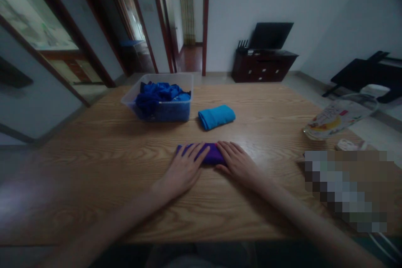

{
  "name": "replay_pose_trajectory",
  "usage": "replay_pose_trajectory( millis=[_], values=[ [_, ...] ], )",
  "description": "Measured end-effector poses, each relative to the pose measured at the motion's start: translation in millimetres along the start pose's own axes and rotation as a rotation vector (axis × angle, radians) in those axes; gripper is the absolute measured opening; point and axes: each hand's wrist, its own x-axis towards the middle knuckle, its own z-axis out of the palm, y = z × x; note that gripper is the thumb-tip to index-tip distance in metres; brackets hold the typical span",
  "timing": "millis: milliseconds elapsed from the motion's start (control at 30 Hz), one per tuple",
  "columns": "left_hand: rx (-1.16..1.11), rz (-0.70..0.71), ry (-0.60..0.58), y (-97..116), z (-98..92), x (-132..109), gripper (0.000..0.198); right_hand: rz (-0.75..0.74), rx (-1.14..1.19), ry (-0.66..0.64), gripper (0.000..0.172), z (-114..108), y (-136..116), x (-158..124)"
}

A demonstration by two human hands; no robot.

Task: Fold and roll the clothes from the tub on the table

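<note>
A folded purple cloth (214, 155) lies flat on the wooden table in front of me. My left hand (187, 166) rests on its left part with the fingers stretched out. On its right end lies my right hand (237, 160), palm down and fingers extended. Both hands cover much of the cloth, so its ends are partly hidden. Just beyond them sits a folded bright blue cloth (216, 117), touched by neither hand. Behind and to the left stands a clear plastic bin (176, 109) that holds crumpled blue fabric (161, 94).
The wooden table (103, 167) spreads around my hands. At its right side are a large clear bottle (342, 115) with a white cap, a small white object (346, 145) and a blurred-out patch. Across the room a dark cabinet (264, 65) carries a black screen (271, 35).
</note>
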Motion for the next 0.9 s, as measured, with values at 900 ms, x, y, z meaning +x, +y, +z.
replay_pose_trajectory(
  millis=[900],
  values=[
    [-0.218,-0.064,0.010,-25.9,25.7,21.0,0.068,0.004,0.060,-0.095,0.068,-10.8,4.5,16.1]
  ],
)
